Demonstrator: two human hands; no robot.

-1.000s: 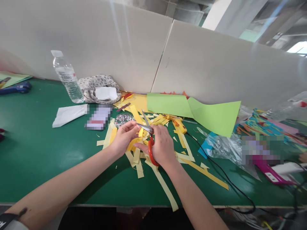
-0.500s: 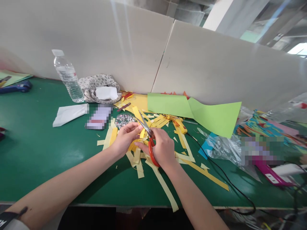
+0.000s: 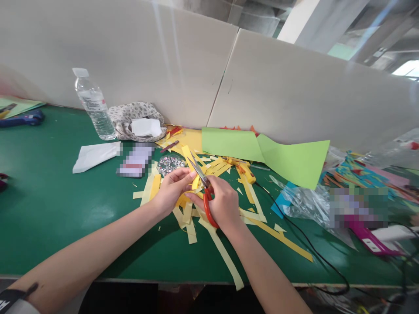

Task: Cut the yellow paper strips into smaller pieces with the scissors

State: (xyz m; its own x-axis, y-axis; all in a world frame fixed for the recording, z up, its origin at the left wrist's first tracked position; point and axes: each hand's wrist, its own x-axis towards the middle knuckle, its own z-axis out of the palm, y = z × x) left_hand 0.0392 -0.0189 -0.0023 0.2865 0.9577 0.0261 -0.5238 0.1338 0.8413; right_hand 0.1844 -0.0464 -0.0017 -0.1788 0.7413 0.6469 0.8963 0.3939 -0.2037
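Note:
My left hand [image 3: 173,187] is closed, pinching a narrow yellow paper strip [image 3: 187,153] between thumb and fingers. My right hand [image 3: 222,198] is wrapped round the orange handles of a pair of scissors [image 3: 207,205]. The scissors' metal blades point up and left, close against the strip by my left thumb. Whether the blades bite into the paper I cannot tell. Under both hands lie loose yellow and pale-yellow paper strips [image 3: 221,248]. Just behind my left hand sits a round clear case of small shiny pieces [image 3: 170,164].
A yellow glue gun [image 3: 247,172] trails a black cord at the right. Green sheets [image 3: 232,144] lean by the partition. To the left stand a water bottle [image 3: 94,107], a spotted pouch [image 3: 122,117], a tissue [image 3: 94,157] and a phone [image 3: 135,160]. Plastic bags [image 3: 307,200] lie right.
The scissor blades look slightly wider apart beside the strip. Both hands stay in almost the same place, keeping their holds; the rest is unchanged.

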